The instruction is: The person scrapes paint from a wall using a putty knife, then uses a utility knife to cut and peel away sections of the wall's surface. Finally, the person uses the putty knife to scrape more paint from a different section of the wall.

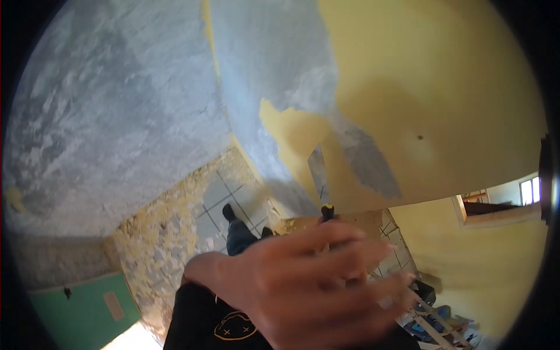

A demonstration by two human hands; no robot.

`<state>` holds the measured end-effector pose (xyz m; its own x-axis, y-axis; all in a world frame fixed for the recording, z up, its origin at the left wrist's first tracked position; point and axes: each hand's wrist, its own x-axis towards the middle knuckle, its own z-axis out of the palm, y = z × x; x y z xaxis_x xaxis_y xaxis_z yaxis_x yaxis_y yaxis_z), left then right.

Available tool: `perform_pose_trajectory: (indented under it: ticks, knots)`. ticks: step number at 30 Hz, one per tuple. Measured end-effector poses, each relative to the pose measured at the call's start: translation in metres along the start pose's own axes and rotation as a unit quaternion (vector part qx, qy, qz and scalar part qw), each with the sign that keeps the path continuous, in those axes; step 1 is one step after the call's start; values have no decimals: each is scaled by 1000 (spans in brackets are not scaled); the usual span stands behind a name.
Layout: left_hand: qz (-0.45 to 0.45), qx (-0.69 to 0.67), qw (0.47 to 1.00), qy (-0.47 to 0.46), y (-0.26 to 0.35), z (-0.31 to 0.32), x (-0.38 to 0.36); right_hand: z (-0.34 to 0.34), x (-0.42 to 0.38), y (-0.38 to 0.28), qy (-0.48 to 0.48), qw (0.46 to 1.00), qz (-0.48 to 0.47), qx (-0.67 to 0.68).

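Apparently a scraper [318, 174] stands before the patchy yellow wall [391, 64], its black handle [328, 215] running behind the left hand [303, 274]; those fingers blur, so whether they clasp it I cannot tell. A low angle and even pressure from the ragged paint edge [282, 125] should serve best.

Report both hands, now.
Left hand: fingers blurred, loosely spread, partly in front of the scraper; whether it grips cannot be told.
Right hand: not clearly visible; cannot be told.
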<state>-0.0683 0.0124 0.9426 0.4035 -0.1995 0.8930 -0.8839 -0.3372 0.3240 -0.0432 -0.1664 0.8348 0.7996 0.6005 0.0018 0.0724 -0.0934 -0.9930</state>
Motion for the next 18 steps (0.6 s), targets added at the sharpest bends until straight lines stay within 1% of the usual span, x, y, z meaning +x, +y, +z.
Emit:
perform_pose_trajectory:
  ticks: [1, 2, 4, 5, 7, 9, 12, 13, 14, 15, 16, 18]
  knots:
    - [116, 81, 977, 157, -9, 23, 11, -4, -12, 43, 2, 998, -20, 59]
    - [228, 163, 911, 303, -19, 40, 18, -2, -18, 57, 6, 992, -37, 118]
    - [200, 163, 916, 307, -10, 35, 7, 8, -13, 42, -13, 994, -25, 103]
    - [184, 149, 920, 313, 15, 51, 1, 8, -10, 36, -19, 996, -25, 84]
    - [151, 124, 926, 322, 27, 29, -15, 7, -6, 32, -43, 996, -28, 73]
    - [116, 102, 931, 330, 30, 4, -36, 9, -4, 32, -39, 991, -38, 121]
    - [72, 52, 932, 351, 58, -16, -67, 6, -5, 37, -43, 988, -50, 140]
    - [58, 31, 932, 358, 62, -29, -79, 4, -5, 38, -39, 989, -50, 135]
    - [42, 9, 931, 363, 62, -58, -97, 2, -5, 39, -42, 985, -45, 160]
    - [25, -14, 930, 367, 62, -61, -103, 1, -8, 40, -43, 981, -38, 184]
    - [7, -39, 928, 370, 90, -54, -116, 1, -10, 40, -33, 982, -35, 182]
    - [-27, -97, 923, 372, 85, -56, -122, -1, -14, 41, -32, 969, -35, 242]
